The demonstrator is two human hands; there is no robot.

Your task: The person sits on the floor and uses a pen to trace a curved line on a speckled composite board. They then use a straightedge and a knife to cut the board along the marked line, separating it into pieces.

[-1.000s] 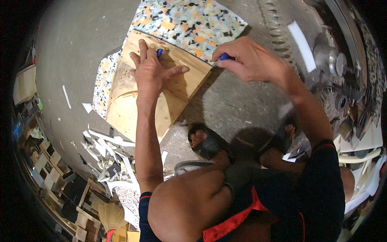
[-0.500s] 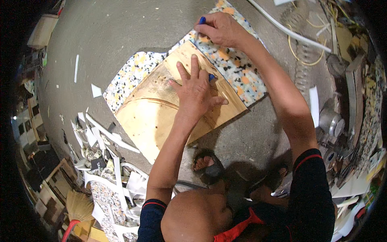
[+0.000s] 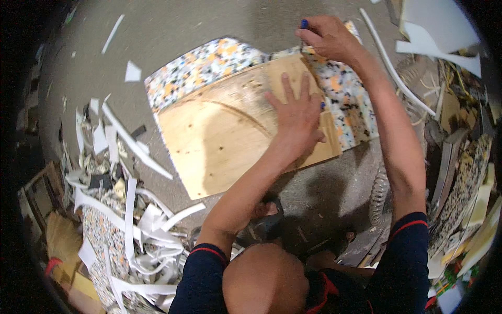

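Observation:
A plywood board (image 3: 209, 152) with a curved line across it rests on a speckled multicoloured foam sheet (image 3: 204, 65) on the floor. My left hand (image 3: 295, 118) is spread on the board near its right end, fingers apart, with a small blue object (image 3: 322, 105) beside it, partly hidden. My right hand (image 3: 329, 39) grips a slim blue-handled tool (image 3: 304, 25) at the board's upper right corner; the tool's tip is too small to make out clearly.
White cut-off strips (image 3: 137, 149) and scraps are heaped at the left and lower left beside a broom (image 3: 64, 235). White sheets (image 3: 439, 21), a long strip (image 3: 397, 70), a coiled hose (image 3: 377, 199) and stacked materials line the right side. My feet are below the board.
My right hand with the blue tool moved up to the board's far corner. The board appears turned in view, and my left hand now sits farther right in the picture.

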